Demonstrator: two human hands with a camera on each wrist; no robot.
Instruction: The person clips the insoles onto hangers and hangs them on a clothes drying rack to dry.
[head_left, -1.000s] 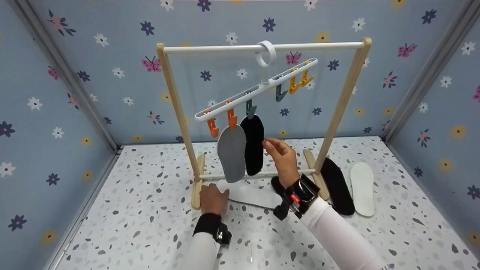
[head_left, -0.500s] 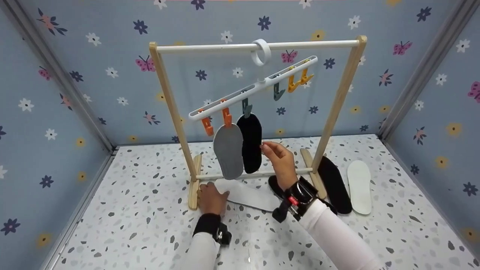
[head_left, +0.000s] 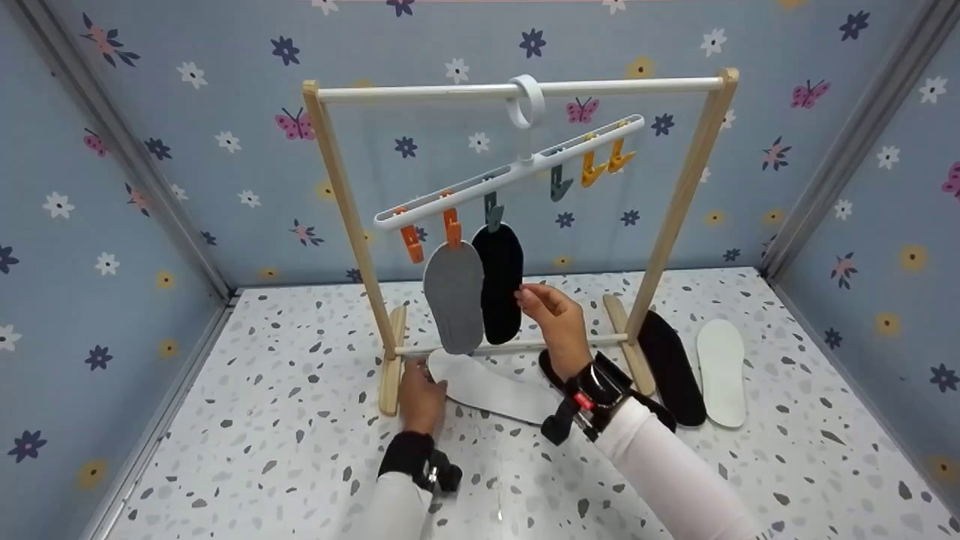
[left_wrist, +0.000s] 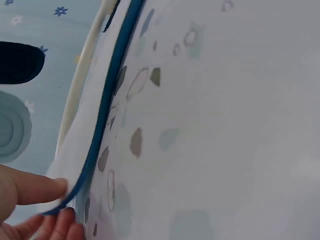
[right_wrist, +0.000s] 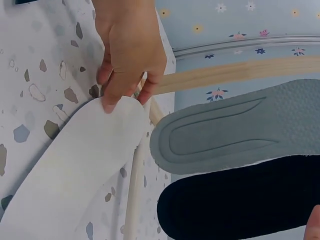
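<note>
left hand [head_left: 421, 397] pinches a soft white foot-shaped insole [head_left: 491, 388], long axis slanting rightward and nearer; right hand [head_left: 561, 324], grip unclear, is at a vertical soft black foot-shaped insole [head_left: 501, 281].

hanger [head_left: 517, 176] on rack [head_left: 450, 92], 2 insoles [head_left: 456, 300] below it

Bright, even light covers the surface [head_left: 262, 420] to its back corners; the left wrist view looks washed out and hazy.

Blue flowered walls [head_left: 247, 150] border a speckled white surface [head_left: 277, 442].
</note>
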